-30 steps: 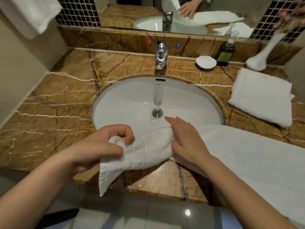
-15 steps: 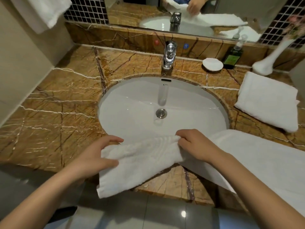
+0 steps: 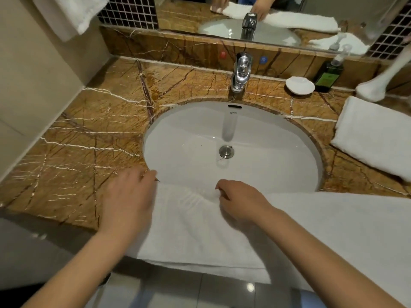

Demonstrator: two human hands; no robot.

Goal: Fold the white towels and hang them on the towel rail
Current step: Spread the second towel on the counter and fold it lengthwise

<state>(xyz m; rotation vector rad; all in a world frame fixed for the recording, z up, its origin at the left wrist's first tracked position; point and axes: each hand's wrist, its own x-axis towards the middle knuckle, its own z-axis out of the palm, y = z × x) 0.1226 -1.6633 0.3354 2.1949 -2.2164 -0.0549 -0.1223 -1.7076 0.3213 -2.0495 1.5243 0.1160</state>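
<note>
**Hands at the towel's far edge, fold not yet squared**

Head view: the left hand [image 3: 129,196] lies over the left end of the white towel [image 3: 200,230], with its fingers reaching toward the far corner by the rim of the sink [image 3: 189,134]. Blur hides whether they pinch or merely press. On the other side, the right hand [image 3: 241,203] has its fingers curled on the towel's far edge, where the cloth puckers, so it looks to be pinching it.

The towel lies as a long band along the front of the table [image 3: 89,130]. It overlaps the sink's near rim, its near edge hangs past the front, and its length runs off to the right. A folded towel [image 3: 375,134] rests on the table at right. A hanging towel [image 3: 73,16] shows at upper left, its rail out of sight.

The step in hand seems to be squaring this end for the next fold. To do it well:
- Draw both far corners level so the edge runs straight.
- Smooth the pucker outward.
- Keep the cloth clear of the basin.
- Match the edges before creasing.
</note>
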